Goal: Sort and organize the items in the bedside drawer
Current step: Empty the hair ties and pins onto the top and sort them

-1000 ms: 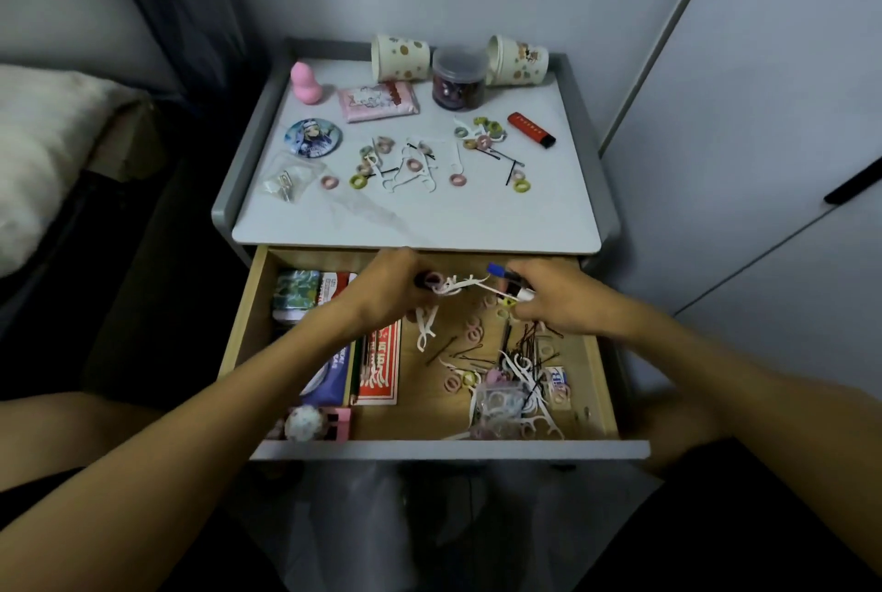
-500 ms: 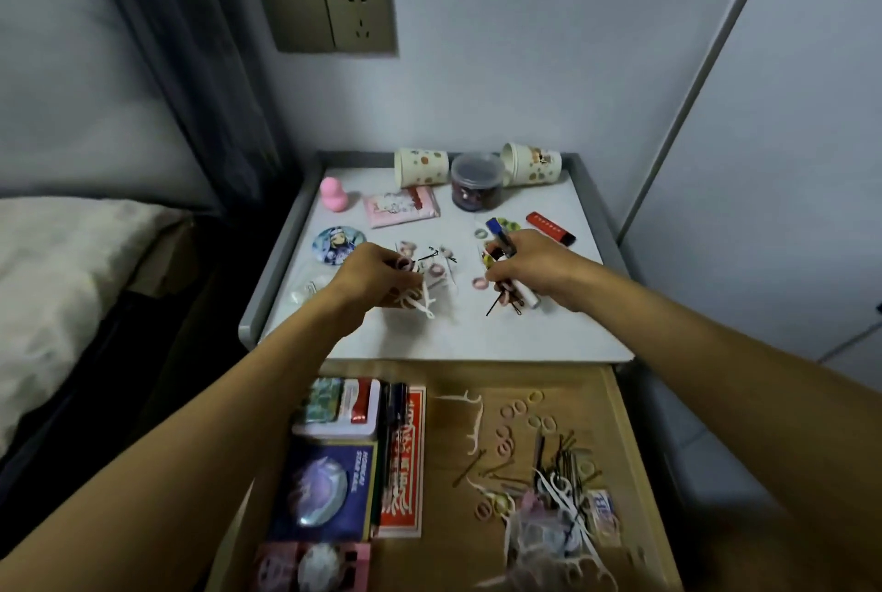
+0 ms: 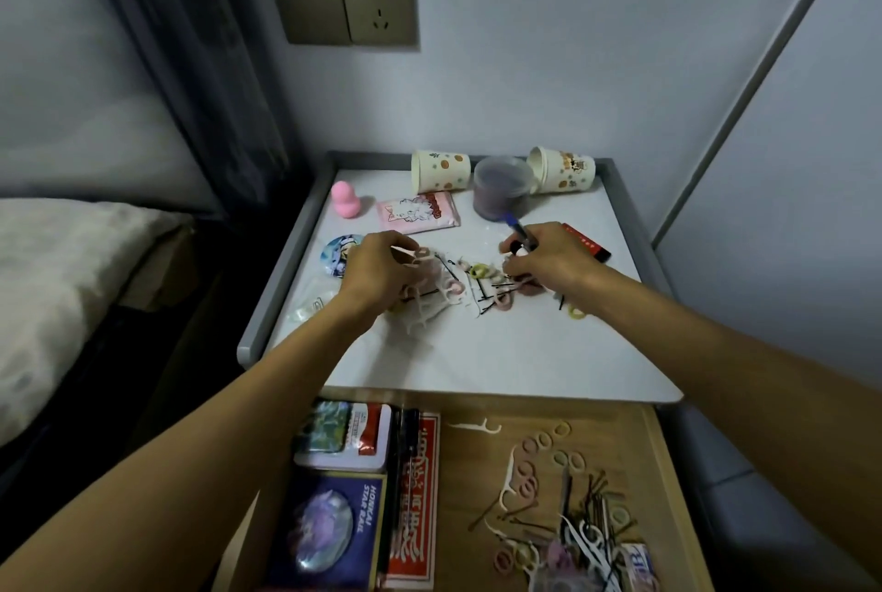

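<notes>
Both hands over the nightstand top, mid-frame. Left hand curled, pinching a floss pick and a pink tie. Right hand curled round a blue-capped pen. Small-item pile lies between them. Drawer open at frame bottom: boxes left, loose ties and pins right.

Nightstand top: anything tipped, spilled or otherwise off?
Yes. Both paper cups at the back lie on their sides, the left cup and the right cup, flanking an upright lidded tub. Loose hair ties, floss picks and hairpins lie jumbled in the middle.
</notes>
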